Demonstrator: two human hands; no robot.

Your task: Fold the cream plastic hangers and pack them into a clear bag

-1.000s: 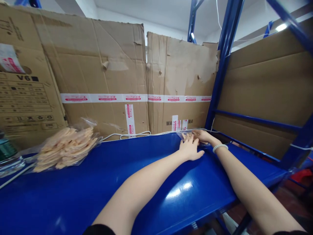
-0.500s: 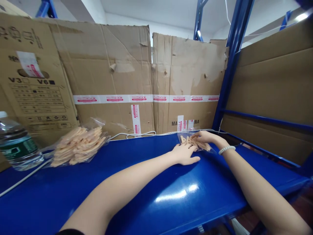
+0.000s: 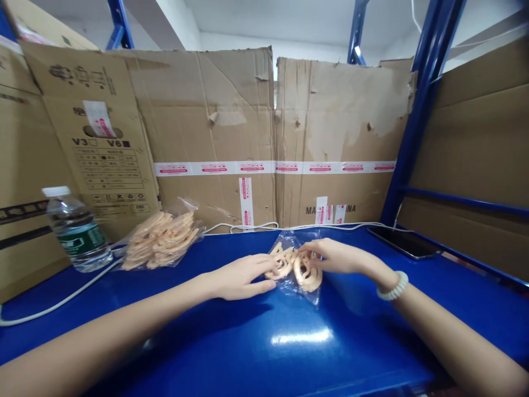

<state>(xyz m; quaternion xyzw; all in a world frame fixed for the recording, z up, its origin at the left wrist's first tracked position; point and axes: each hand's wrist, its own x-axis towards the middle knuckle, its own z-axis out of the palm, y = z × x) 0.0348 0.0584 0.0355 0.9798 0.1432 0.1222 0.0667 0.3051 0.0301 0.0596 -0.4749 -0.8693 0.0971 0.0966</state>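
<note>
A small clear plastic bag with a few peach-coloured ring-shaped pieces lies in the middle of the blue shelf surface. My left hand rests on the bag's left side, fingers closed on its edge. My right hand, with a white bead bracelet on the wrist, pinches the bag's right side from above. Both hands touch the bag.
A larger clear bag of the same peach pieces lies at the back left, next to a water bottle. A white cable runs along the back. A dark phone lies at the right. Cardboard boxes wall the back; blue rack posts stand right.
Both hands have drawn the small bag from the back right corner towards the middle of the shelf. The view has swung left, bringing the bottle and phone into sight.
</note>
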